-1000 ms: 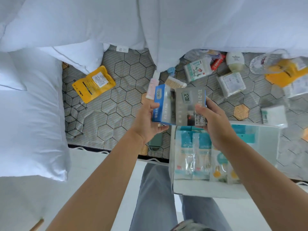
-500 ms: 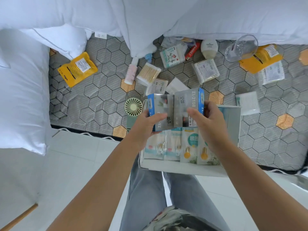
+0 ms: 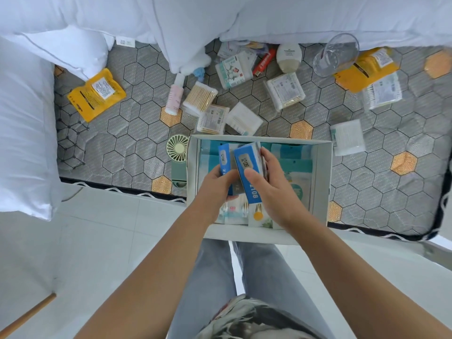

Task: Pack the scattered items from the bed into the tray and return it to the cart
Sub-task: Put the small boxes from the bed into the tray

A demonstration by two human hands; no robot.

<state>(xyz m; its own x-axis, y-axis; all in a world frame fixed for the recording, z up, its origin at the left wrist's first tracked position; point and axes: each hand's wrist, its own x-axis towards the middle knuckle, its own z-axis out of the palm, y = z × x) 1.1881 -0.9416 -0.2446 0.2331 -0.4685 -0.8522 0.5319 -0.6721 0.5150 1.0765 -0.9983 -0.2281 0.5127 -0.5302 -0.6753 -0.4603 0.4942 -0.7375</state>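
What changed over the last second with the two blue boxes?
The left hand and right hand lowered the left blue box and right blue box from above the tray into it, tipping them on edge. Both hands kept their grip. Loose items on the mattress stayed put.

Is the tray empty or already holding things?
Partly filled: the tray has flat packets on its floor; the left hand and right hand hold blue boxes over them.

The mattress [image 3: 137, 143] is grey, quilted in dark-lined hexagons, a few filled gold-orange; the pillows [image 3: 22, 133] are white; the pouch [image 3: 96, 94] is yellow with a white label; the left box [image 3: 224, 157] and the right box [image 3: 244, 155] are blue with grey faces; the tray [image 3: 322, 182] is white; the fan [image 3: 177, 148] is pale green; the bottle [image 3: 174, 97] is pink.
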